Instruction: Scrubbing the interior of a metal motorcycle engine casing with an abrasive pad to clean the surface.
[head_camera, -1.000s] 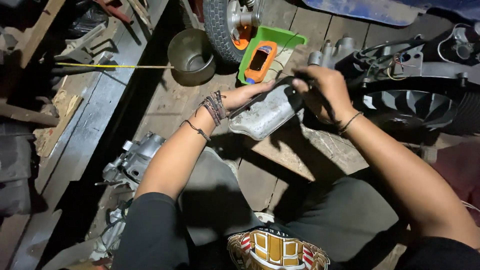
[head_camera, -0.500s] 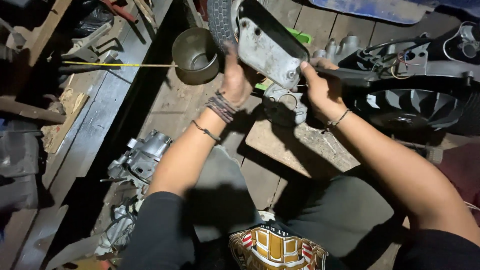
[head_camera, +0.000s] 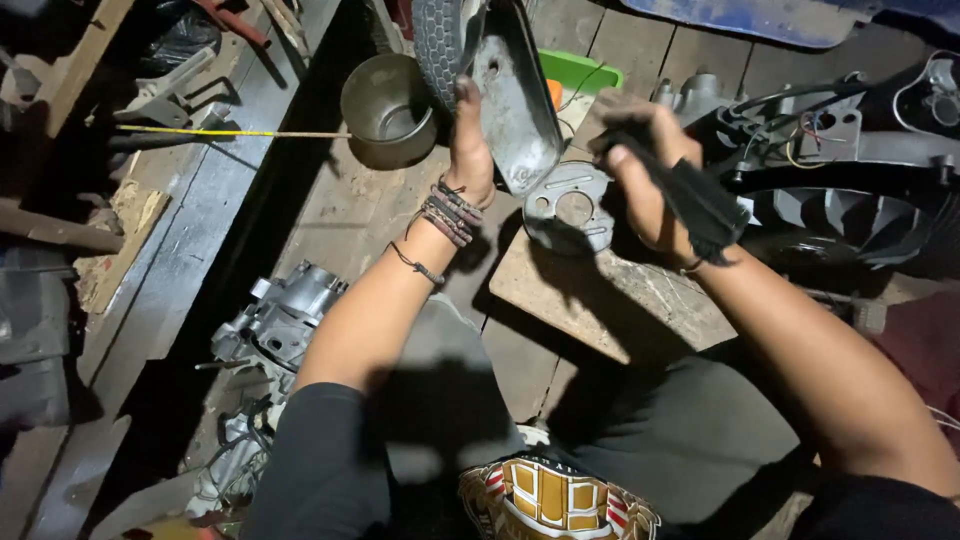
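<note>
1. The left hand (head_camera: 470, 150) grips a grey metal cover (head_camera: 515, 100) by its edge, fingers curled behind it, holding it upright above the wooden board (head_camera: 610, 300).
2. The right hand (head_camera: 640, 170) is closed around a black brush (head_camera: 690, 195); a round metal plate (head_camera: 572, 208) lies just beside it.
3. A metal pot (head_camera: 385, 110) stands near the left hand.

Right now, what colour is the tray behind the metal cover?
Bright green tray, showing past the grey metal cover held by the left hand; head view.
</note>
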